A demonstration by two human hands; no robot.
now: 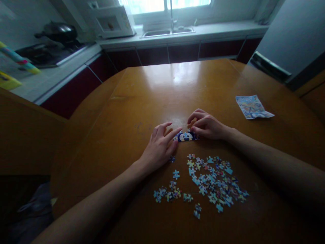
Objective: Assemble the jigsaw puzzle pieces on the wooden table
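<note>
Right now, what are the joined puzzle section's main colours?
Puzzle section: dark blue and white, head view.

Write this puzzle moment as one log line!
left hand: at left end of joined strip | right hand: at its right end | loose pieces: nearer the person | printed sheet: right

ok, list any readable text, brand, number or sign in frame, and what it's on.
None readable.
Printed sheet: any lettering too blurred.
Assembled puzzle strip: face picture visible, no legible text.
Loose puzzle pieces: too small to read.
</note>
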